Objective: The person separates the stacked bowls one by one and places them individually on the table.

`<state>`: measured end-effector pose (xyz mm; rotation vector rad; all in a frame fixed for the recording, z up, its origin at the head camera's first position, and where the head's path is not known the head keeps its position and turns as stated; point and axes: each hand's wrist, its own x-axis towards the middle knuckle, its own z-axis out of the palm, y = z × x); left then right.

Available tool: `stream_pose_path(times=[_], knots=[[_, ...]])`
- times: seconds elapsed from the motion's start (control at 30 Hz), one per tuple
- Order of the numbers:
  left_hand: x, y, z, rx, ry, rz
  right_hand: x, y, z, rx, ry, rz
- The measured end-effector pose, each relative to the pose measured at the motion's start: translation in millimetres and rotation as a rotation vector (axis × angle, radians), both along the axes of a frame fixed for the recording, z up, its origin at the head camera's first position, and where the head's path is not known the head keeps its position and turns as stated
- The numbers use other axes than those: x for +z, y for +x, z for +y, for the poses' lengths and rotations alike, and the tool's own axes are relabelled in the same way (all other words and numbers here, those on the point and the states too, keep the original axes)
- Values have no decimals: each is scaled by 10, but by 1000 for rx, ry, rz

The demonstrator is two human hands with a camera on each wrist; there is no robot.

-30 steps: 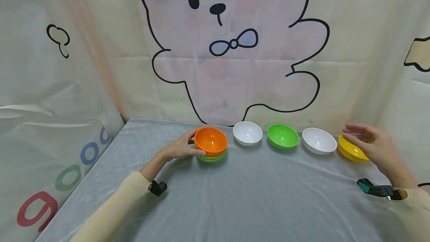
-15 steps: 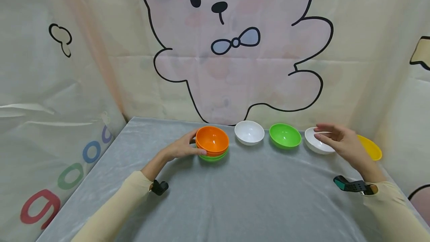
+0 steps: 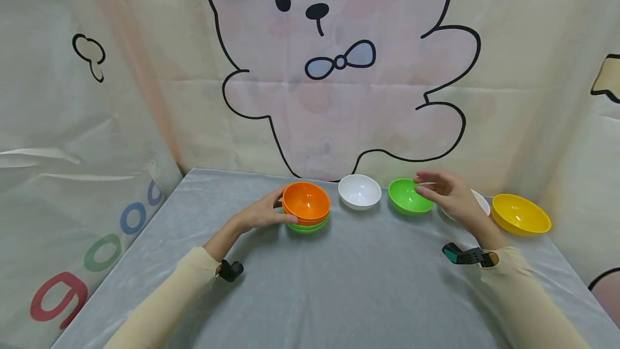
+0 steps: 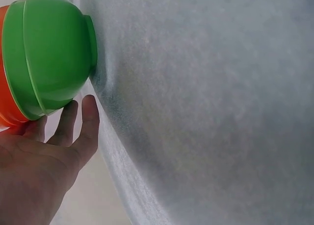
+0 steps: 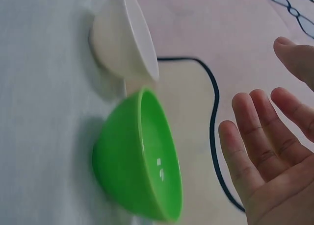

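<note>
A stack of bowls stands on the grey cloth, with orange bowls nested over green bowls. Around the stack's left side, my left hand holds it, thumb in front and fingers behind. My right hand is in the air by the right side of a single green bowl, its fingers loosely spread and holding nothing. In the right wrist view that green bowl stays apart from the fingers. Behind the right hand, a white bowl is mostly hidden.
Another white bowl sits between the stack and the single green bowl. A yellow bowl stands at the right end of the row. The cloth-covered table meets a printed curtain along its back edge.
My right hand has moved left from the yellow bowl, past the right-hand white bowl, to the green bowl, uncovering the yellow one. The left hand stays at the stack.
</note>
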<state>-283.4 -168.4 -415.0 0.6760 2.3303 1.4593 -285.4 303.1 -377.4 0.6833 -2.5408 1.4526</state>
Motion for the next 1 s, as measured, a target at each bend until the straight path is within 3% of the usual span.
stream_pose_path(times=[0.43, 0.77, 1.0], knots=[[-39, 3, -36, 28, 3, 1, -51, -189, -601, 113, -45, -53], [-57, -3, -24, 8, 36, 20, -65, -212, -1032, 235, -139, -128], [-59, -12, -14, -12, 38, 29, -180, -188, -1204, 279, -176, -144]])
